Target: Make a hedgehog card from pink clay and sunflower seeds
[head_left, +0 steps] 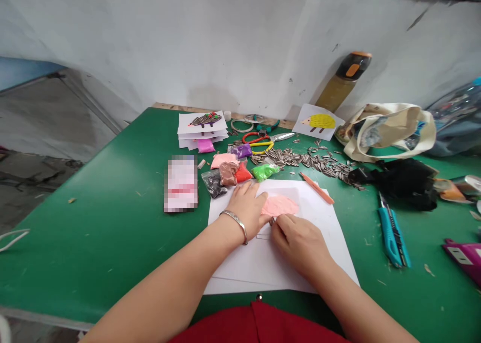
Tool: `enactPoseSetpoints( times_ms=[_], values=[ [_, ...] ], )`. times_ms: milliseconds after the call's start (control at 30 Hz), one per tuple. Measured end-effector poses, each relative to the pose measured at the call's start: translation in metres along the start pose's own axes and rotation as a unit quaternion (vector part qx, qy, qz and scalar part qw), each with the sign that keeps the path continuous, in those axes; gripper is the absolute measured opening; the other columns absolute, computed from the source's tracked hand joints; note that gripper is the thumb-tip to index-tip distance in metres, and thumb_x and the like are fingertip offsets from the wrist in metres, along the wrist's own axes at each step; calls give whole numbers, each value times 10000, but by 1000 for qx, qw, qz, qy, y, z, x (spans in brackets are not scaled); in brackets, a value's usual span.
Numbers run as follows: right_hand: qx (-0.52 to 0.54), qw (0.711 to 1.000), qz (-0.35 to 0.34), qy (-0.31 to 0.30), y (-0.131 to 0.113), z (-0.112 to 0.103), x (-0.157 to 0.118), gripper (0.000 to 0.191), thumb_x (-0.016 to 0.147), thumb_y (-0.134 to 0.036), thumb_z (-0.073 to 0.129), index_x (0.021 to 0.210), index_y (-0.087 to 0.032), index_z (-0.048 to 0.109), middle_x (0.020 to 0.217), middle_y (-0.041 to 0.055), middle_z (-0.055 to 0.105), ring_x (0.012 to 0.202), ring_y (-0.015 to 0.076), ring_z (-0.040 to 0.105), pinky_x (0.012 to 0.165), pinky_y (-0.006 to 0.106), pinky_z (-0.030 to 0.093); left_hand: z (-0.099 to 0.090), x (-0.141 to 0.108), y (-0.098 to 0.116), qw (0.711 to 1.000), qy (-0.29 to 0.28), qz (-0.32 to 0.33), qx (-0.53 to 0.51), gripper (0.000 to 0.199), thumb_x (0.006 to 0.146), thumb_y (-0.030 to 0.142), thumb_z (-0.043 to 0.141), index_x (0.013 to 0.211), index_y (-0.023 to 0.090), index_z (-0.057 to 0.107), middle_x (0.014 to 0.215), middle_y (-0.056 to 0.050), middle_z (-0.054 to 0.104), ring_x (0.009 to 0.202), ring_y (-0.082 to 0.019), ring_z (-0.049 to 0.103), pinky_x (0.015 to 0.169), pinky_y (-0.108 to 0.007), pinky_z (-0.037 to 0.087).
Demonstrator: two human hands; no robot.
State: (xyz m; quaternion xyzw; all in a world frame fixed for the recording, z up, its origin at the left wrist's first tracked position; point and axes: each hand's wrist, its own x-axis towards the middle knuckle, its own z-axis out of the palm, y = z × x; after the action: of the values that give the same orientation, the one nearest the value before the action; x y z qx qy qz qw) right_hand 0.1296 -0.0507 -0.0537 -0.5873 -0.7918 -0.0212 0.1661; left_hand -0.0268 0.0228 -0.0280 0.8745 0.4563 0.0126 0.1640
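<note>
Flattened pink clay (pixel 280 205) lies on white paper (pixel 240 268) in front of me. My left hand (pixel 248 205), with a silver bangle at the wrist, rests on the paper at the clay's left side, fingers apart. At the clay's lower edge my right hand (pixel 298 240) has its fingers pressed together on a small dark object, seemingly a sunflower seed (pixel 271 222). Drawn lines show on the paper just below the clay. An orange pencil-like tool (pixel 317 188) lies on the paper's upper right.
Bags of coloured clay (pixel 229 172), sunflower seeds (pixel 323 161) and scissors (pixel 272 140) lie beyond the paper. A phone-like item (pixel 181 184) is left, a blue cutter (pixel 393 235) right. Hedgehog pictures (pixel 203 125), a bottle (pixel 343 81) and a cloth bag (pixel 391 130) stand near the wall.
</note>
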Motion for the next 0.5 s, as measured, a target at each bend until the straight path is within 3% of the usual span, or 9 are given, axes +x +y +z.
enactPoseSetpoints(
  times_ms=[500],
  values=[
    [14,999,1,-33,1,-4,0,242,853,-199,421,619,-185,480,568,-19,501,517,105,397,548,285,187,5,0,-2,1000,15,8,-6,568,839,477,551,1306,158,497,1434,-176,387,1356,-357,275,1100,-532,246]
  ],
)
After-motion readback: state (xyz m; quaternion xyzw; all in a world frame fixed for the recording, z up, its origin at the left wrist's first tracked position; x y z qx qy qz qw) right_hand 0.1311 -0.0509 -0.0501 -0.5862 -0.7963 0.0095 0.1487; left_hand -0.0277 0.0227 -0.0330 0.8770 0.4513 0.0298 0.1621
